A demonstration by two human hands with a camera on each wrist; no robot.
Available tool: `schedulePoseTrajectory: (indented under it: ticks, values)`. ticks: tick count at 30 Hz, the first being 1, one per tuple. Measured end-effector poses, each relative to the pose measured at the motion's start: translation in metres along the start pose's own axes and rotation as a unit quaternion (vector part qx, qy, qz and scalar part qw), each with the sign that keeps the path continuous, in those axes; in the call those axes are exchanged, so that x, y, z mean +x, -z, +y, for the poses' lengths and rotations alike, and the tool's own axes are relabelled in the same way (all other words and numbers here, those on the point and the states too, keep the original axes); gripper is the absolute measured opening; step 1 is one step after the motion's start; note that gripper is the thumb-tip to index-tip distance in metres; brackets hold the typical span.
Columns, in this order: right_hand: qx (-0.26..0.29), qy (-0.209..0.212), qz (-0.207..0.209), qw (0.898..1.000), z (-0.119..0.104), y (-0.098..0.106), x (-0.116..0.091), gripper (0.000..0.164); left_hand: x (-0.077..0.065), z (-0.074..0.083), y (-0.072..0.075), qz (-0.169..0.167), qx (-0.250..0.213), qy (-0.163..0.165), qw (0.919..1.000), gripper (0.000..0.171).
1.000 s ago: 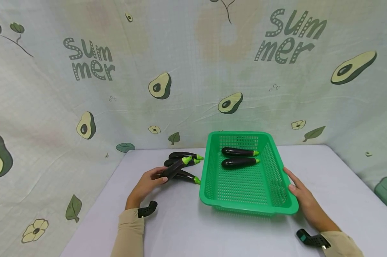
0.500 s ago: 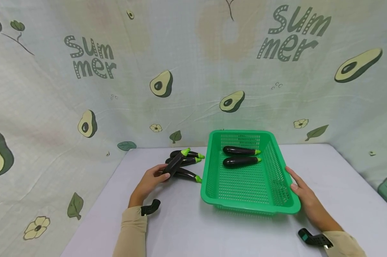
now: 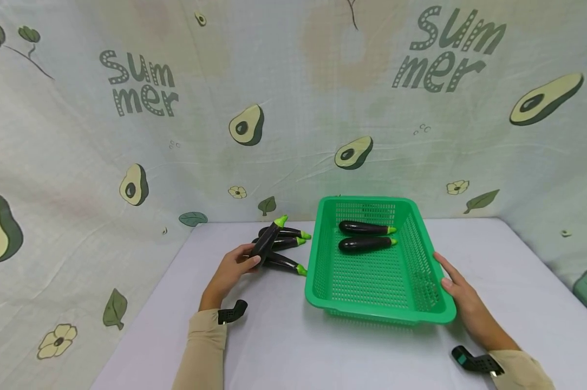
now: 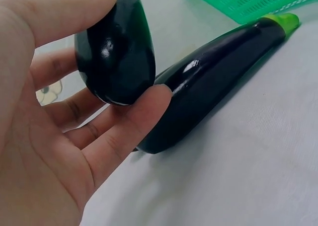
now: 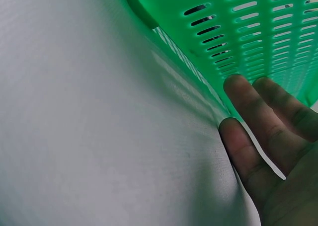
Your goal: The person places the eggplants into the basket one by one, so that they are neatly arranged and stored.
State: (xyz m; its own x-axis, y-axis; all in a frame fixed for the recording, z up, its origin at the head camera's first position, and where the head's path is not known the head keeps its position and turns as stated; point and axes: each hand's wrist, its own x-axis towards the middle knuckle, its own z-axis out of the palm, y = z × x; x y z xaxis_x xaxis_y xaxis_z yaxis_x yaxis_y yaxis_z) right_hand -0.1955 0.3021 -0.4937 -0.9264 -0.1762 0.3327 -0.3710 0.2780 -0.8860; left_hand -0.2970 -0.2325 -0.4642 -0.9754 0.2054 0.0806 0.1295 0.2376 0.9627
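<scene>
My left hand (image 3: 230, 273) holds an eggplant (image 3: 266, 241) by its rounded lower end, between thumb and fingers. It is tilted with its green stem up and away, above the pile on the table. In the left wrist view, the fingers lie around the held eggplant (image 4: 117, 52), and another eggplant (image 4: 213, 77) lies just beyond. Under and beside it in the head view are three more, the nearest eggplant (image 3: 284, 262) pointing right. At the right side of a green basket (image 3: 381, 311), my right hand (image 3: 469, 309) touches the rim; straight fingertips (image 5: 236, 87) rest against its outer wall.
Two eggplants (image 3: 366, 244) lie side by side at the back of the basket, stems to the right. A pale cloth covers the table (image 3: 274, 346). Behind it hangs a printed curtain (image 3: 293, 108). Black straps with camera mounts (image 3: 232, 312) sit at both wrists.
The left hand has raised the eggplant slightly and turned it more upright, its stem swinging up and away. The right hand and basket keep their places; the head view shifts a little.
</scene>
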Motion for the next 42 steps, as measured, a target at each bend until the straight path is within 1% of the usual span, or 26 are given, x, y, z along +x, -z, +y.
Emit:
schedulePoseTrajectory:
  ticks: [8, 16, 21, 25, 31, 36, 42]
  values:
    - [0.01, -0.027, 0.001, 1.0, 0.002, -0.001, -0.002, 0.055, 0.001, 0.0, -0.007, 0.0, -0.015, -0.008, 0.9999, 0.059]
    - [-0.005, -0.011, 0.002, 1.0, 0.003, -0.003, -0.002, 0.054, -0.001, -0.001, -0.009, 0.001, -0.01, -0.004, 0.9999, 0.063]
    - [0.001, -0.015, 0.0, 1.0, 0.0, -0.002, 0.0, 0.054, 0.0, 0.001, -0.009, 0.006, -0.015, 0.001, 0.9999, 0.065]
    - [0.012, -0.022, 0.001, 1.0, -0.001, -0.002, 0.001, 0.055, 0.003, 0.002, -0.011, 0.001, -0.025, 0.004, 0.9997, 0.065]
    - [0.008, -0.016, 0.0, 1.0, -0.002, 0.0, 0.0, 0.055, 0.005, 0.007, -0.016, -0.014, -0.042, -0.007, 0.999, 0.064]
    - [-0.002, -0.012, 0.001, 1.0, -0.002, 0.0, -0.001, 0.055, 0.006, 0.009, -0.021, -0.021, -0.034, -0.008, 0.9991, 0.062]
    - [0.003, -0.015, -0.002, 1.0, -0.004, 0.0, 0.0, 0.054, 0.007, 0.011, -0.027, -0.027, -0.029, -0.015, 0.9991, 0.059]
